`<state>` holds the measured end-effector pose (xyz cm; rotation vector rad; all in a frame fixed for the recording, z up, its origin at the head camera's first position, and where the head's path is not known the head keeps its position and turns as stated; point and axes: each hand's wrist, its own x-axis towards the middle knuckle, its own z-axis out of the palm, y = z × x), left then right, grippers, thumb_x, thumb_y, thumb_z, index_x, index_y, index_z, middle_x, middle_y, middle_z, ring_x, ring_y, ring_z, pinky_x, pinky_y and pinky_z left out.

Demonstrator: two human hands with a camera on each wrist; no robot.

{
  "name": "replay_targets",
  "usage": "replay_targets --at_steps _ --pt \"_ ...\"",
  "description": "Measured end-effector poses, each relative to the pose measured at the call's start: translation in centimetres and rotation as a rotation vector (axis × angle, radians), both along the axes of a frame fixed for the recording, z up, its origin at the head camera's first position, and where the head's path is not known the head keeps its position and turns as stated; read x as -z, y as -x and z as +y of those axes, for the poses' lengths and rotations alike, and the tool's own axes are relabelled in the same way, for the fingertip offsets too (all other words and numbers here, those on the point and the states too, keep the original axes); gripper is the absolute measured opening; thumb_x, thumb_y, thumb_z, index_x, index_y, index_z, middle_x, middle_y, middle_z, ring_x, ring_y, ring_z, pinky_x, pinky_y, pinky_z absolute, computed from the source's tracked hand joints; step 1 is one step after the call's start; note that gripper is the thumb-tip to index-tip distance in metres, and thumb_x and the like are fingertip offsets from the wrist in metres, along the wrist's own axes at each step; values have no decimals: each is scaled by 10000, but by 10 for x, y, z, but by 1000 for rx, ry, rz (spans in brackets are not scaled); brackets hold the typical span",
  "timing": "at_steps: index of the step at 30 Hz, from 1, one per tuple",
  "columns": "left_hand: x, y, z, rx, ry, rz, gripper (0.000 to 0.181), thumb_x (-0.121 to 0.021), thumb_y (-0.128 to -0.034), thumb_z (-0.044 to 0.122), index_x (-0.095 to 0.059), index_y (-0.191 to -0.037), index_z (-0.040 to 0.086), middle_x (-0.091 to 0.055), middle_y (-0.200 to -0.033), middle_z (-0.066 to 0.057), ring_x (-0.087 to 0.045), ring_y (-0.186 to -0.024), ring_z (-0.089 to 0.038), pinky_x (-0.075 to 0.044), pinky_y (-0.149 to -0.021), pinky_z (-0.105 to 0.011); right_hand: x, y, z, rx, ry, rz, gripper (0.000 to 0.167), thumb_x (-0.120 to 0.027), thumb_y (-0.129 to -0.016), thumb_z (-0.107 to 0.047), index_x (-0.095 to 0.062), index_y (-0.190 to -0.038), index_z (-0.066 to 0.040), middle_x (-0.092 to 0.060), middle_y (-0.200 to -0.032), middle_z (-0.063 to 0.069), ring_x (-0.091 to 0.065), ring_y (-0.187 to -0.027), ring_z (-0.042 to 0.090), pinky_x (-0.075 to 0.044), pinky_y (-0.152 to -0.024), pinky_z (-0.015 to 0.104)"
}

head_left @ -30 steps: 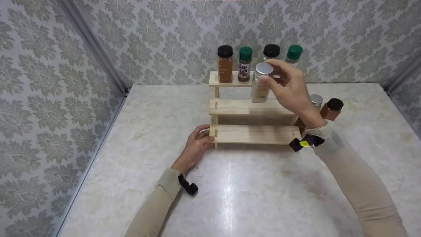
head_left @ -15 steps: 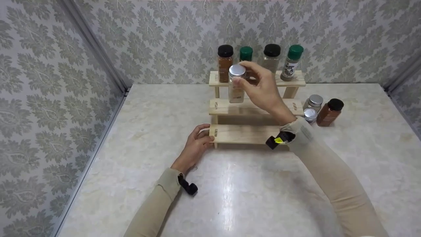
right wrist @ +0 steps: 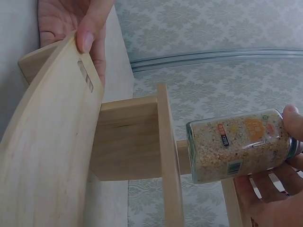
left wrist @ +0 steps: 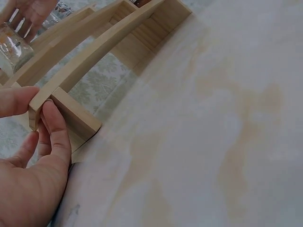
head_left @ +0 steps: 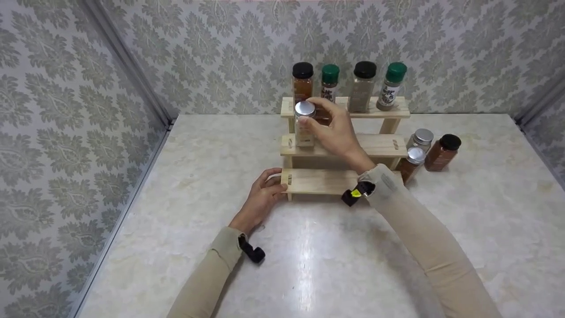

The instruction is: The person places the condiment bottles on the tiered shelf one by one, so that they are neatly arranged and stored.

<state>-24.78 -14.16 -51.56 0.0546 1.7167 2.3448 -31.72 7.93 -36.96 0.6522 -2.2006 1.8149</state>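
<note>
A three-tier wooden rack stands on the table. My right hand pinches a silver-capped glass jar near its top, at the left end of the middle tier. In the right wrist view the jar shows pale granules and its base is close to the tier's board; whether they touch I cannot tell. My left hand grips the left end of the bottom tier, and in the left wrist view the thumb and fingers of that hand are around the board's corner.
On the top tier stand a black-capped orange jar, a green-capped jar, a black-capped jar and another green-capped jar. Right of the rack are two silver-capped jars and a black-capped red-brown jar. Patterned walls rise behind and left.
My right hand has carried the silver-capped jar leftward, then lower, to the left end of the middle tier. The left hand keeps its grip on the rack.
</note>
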Motion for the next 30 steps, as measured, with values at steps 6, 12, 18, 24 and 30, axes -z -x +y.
replay_targets --at_steps 6,12,18,24,30 --pt "0 0 2 1 -26 -1 511 -638 -998 -10 -490 -1481 65 -613 -1389 -166 -667 -1153 -229 -579 -944 -334 7 2 0 0 24 -9 477 -810 -953 -86 -643 -1381 40 -686 -1281 208 -692 -1150 279 -594 -1023 402" --pt "1 1 1 9 -33 9 513 -633 -999 -15 -485 -1484 60 -618 -1363 -145 -664 -1130 -217 -570 -941 -336 9 1 -1 11 31 -12 486 -805 -957 -89 -634 -1396 32 -675 -1305 217 -691 -1179 298 -585 -1047 406" --pt "2 1 0 15 -7 -10 503 -633 -1023 20 -473 -1496 76 -606 -1389 -136 -658 -1155 -203 -560 -952 -319 12 -1 -2 17 29 -29 478 -809 -956 -86 -645 -1397 1 -678 -1306 176 -685 -1189 273 -579 -1043 337" --pt "2 0 2 5 -8 -12 512 -632 -1016 13 -478 -1500 72 -597 -1404 -150 -656 -1163 -215 -570 -948 -325 11 -5 2 31 -12 -21 561 -839 -944 -169 -622 -1440 -20 -676 -1338 145 -671 -1223 241 -545 -1087 313" --pt "1 1 2 -15 -19 6 517 -640 -988 -10 -483 -1477 51 -606 -1364 -154 -651 -1147 -222 -576 -938 -335 4 -11 14 20 -14 38 574 -823 -957 -178 -602 -1459 -9 -679 -1394 146 -665 -1268 242 -518 -1131 335"
